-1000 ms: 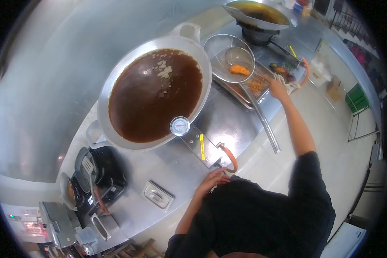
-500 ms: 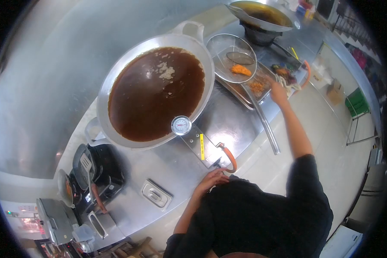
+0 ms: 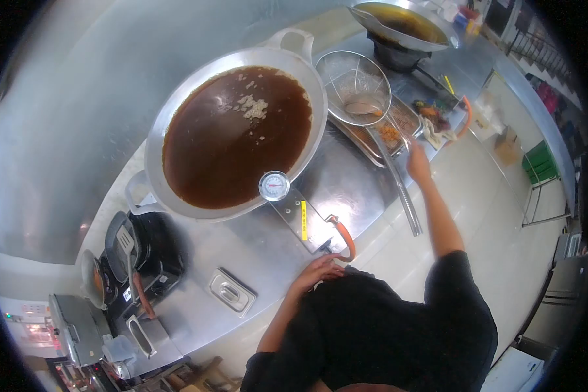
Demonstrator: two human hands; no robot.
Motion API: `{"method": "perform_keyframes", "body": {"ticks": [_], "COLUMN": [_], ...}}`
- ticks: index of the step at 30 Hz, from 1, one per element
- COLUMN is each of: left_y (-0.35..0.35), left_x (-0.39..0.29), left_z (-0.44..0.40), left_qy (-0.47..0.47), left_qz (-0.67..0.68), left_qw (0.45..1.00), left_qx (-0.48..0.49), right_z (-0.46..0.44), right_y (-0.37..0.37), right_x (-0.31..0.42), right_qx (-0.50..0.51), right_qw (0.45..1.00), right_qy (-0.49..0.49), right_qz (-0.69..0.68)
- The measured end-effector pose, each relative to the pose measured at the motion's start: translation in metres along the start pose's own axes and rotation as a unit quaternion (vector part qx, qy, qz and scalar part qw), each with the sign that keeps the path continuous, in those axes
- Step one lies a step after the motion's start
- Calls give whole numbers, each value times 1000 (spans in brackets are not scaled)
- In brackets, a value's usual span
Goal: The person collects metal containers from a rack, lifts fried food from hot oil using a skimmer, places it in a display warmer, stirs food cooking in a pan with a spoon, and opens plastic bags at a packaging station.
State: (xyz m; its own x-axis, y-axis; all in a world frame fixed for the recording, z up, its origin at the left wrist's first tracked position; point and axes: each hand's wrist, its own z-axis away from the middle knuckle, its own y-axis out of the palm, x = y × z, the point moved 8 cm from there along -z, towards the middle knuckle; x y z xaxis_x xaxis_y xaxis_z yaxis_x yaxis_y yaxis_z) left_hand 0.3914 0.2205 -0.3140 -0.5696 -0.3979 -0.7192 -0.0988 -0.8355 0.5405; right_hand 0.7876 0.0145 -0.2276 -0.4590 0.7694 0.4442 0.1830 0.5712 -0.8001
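Observation:
My right hand (image 3: 418, 160) is closed around the thin handle of a small mesh skimmer (image 3: 362, 106). The skimmer's head sits inside a large wire strainer (image 3: 341, 72), with a bit of orange food (image 3: 377, 112) at its edge. The strainer rests over a metal tray (image 3: 366, 145) holding orange crumbs (image 3: 389, 134), and its long handle (image 3: 408, 209) points toward me. At the counter's front edge my left hand (image 3: 317, 271) lies with loosely stretched fingers, beside an orange hose (image 3: 344, 235), holding nothing visible.
A big pan of dark brown liquid (image 3: 235, 144) carries a dial thermometer (image 3: 274, 185) on its rim. A second wok (image 3: 402, 26) stands at the back. To the left are a lidded metal container (image 3: 232, 292), a slotted spatula (image 3: 127, 242) and a black stove (image 3: 157, 251).
My right hand has come nearer and now grips the skimmer's handle. The orange piece that lay openly in the strainer is mostly out of sight. My left hand stays by the counter edge.

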Motion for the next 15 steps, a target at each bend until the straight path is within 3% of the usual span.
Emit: {"method": "perform_keyframes", "body": {"ticks": [5,15], "left_y": [-2,-5], "left_x": [4,9], "left_z": [-1,-3], "left_qy": [-4,1], "left_qz": [2,-3], "left_qw": [1000,1000], "left_qx": [3,3], "right_z": [12,14], "right_y": [8,3], "right_x": [-6,0], "right_qx": [10,61], "right_qw": [999,994], "right_qy": [-3,83], "right_qz": [-31,-20]}}
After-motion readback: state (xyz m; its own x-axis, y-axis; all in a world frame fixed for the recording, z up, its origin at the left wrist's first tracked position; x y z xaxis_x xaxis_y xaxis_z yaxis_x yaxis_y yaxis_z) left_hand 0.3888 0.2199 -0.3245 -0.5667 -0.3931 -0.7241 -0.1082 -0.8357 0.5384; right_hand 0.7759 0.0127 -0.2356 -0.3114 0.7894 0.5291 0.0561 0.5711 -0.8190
